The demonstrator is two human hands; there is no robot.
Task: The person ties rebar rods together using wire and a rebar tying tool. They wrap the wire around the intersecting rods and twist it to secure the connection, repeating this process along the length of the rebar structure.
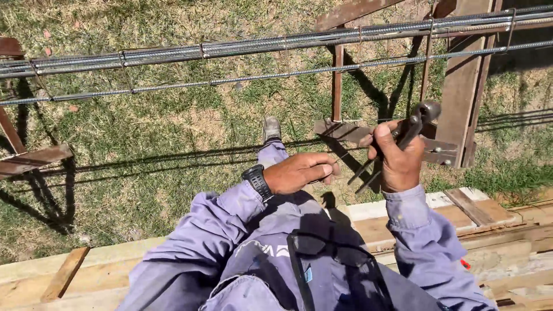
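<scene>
Seen from the head camera, the person sits on pale wooden planks (403, 222) and faces a long rebar cage (276, 57) that runs across the grass on rusty steel trestles (455, 92). The right hand (398, 158), below the cage and just in front of the right trestle, is closed around the handles of dark metal end-cutting pliers (416, 124), whose rounded head points up toward the bars. The left hand (302, 171), lower and to the left of the pliers, is curled nearly closed, its fingertips pinched on what looks like a thin tie wire (344, 155) leading toward the pliers; the wire is too fine to follow with certainty. A black wristwatch (257, 181) sits on the left wrist, and both arms wear lilac-grey work sleeves. As a judgement, the cage is partly tied: thin stirrups (124, 72) already cross the ribbed bars at intervals, yet neither hand touches the bars now, so the tie in hand appears unmade. The bars are grey and ridged, the trestles flat and brown, the planks rough-sawn, and the grass is patchy and dry.
</scene>
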